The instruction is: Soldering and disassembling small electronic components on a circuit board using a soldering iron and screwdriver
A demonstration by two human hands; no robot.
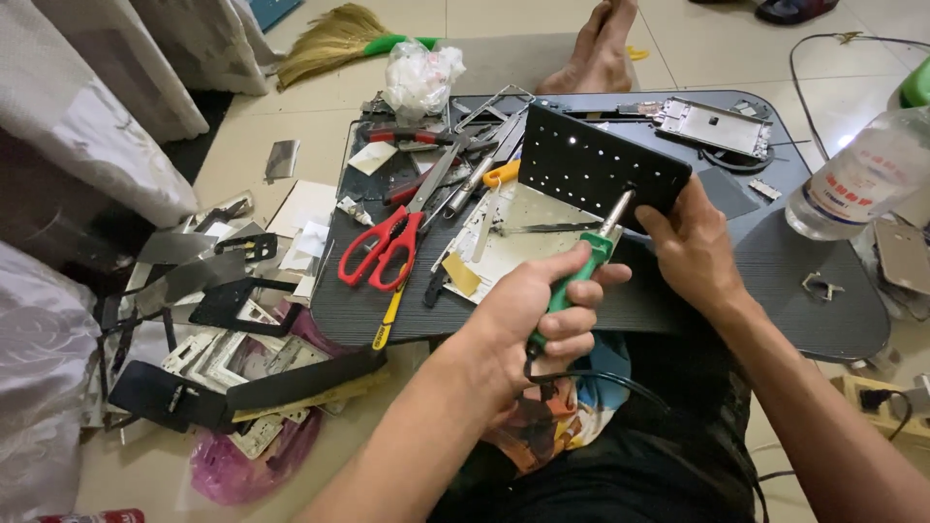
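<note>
Left hand: the left hand (538,310) is closed in a fist around the green grip of the soldering iron (581,266), metal tip angled up toward the black panel.
Right hand: the right hand (693,247) pinches the lower edge of the black perforated panel (601,169), tilting it up off the worktop (775,281).
Panel handling: it looks thin, stiff and light; the edges are the safe hold, as it is gripped now.
Iron handling: rigid, likely hot at the tip; only the insulated grip should be held, and its trailing cord (620,378) may tug.
Nearby: red scissors (387,247) and a clear plastic bottle (862,179) sit apart.
</note>
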